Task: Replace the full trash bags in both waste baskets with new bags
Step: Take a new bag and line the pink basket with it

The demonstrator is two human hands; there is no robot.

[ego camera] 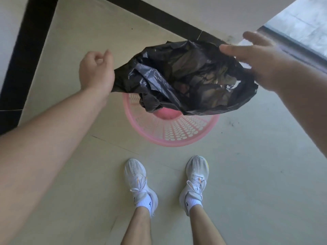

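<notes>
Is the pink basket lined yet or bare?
Bare: the pink basket shows uncovered perforated wall and bottom; the black bag hangs above it, gripped by the left hand.

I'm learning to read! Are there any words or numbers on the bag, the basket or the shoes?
No readable words or numbers anywhere.
black trash bag: none.
pink basket: none.
white shoes: none.
white socks: a small dark mark on each, too small to read.
</notes>
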